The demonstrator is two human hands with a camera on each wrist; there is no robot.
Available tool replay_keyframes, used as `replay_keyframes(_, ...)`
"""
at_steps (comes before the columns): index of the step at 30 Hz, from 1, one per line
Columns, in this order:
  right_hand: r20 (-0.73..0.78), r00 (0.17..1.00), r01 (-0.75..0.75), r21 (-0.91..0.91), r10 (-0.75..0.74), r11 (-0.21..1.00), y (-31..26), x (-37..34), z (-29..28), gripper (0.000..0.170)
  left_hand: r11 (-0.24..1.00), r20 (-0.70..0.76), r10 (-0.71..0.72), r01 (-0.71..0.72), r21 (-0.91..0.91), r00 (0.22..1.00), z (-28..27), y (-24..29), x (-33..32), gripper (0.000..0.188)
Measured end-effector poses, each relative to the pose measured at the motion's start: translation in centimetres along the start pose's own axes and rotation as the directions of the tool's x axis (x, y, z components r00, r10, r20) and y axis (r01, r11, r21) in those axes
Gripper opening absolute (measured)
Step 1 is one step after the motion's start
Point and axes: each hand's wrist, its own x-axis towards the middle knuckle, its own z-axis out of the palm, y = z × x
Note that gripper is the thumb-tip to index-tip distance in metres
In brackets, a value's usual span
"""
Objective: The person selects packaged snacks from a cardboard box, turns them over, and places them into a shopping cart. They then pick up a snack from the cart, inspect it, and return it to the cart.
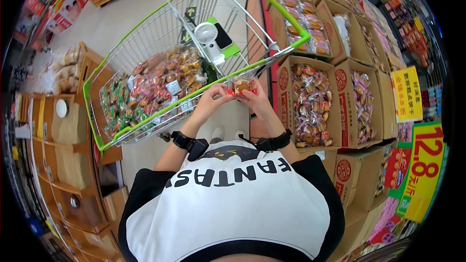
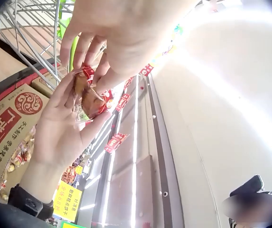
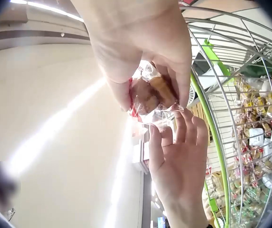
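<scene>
A small clear packet with red ends (image 1: 242,86), a brown baked piece inside, is held between both hands beside the cart's green rim. The left hand (image 1: 214,99) pinches one end of the packet between thumb and fingers. Around the other side curl the fingers and thumb of the right hand (image 1: 259,101). In the left wrist view the packet (image 2: 89,97) lies between the left hand (image 2: 121,38) and the right hand (image 2: 62,128). The right wrist view shows the brown piece through the wrapper (image 3: 152,95), the right hand (image 3: 140,42) above and the left hand (image 3: 181,161) below.
A green-rimmed cart (image 1: 141,131) holds many wrapped snacks, with a white fan (image 1: 206,34) and a phone (image 1: 223,36) on its child seat. Cardboard boxes (image 1: 341,111) of wrapped snacks stand on the right, near yellow price signs (image 1: 407,93). Wooden shelves (image 1: 73,179) stand on the left.
</scene>
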Motion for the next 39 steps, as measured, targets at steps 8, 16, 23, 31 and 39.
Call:
replay_keyframes(8, 0.119, 0.99, -0.052, -0.188, 0.075, 0.981, 2.3, 3.0, 4.1, 0.042, 0.937, -0.206, -0.106, 0.028, -0.349, 0.973, -3.3, 1.1, -3.7, 0.039)
replay_keyframes(16, 0.207, 0.966, -0.039, -0.475, 0.155, 0.879, 5.5, 6.2, 8.8, 0.052, 0.922, -0.416, -0.157, -0.018, -0.387, 0.896, -7.2, -0.8, -7.5, 0.048)
replay_keyframes(23, 0.346, 0.868, -0.044, -0.659, 0.355, 0.751, 9.6, 8.3, 9.8, 0.047, 0.919, -0.517, -0.267, 0.054, -0.39, 0.813, -10.5, -1.6, -10.9, 0.042)
replay_keyframes(31, 0.35, 0.767, -0.095, -0.767, 0.538, 0.635, 10.0, 11.3, 14.2, 0.047, 0.886, -0.546, -0.388, 0.136, -0.444, 0.743, -13.9, -1.1, -11.7, 0.028)
replay_keyframes(39, 0.547, 0.819, 0.133, -0.47, 0.17, 0.873, 7.8, 15.1, 19.6, 0.055, 0.848, -0.797, -0.207, -0.303, -0.435, 0.567, -22.0, 3.0, -9.3, 0.036)
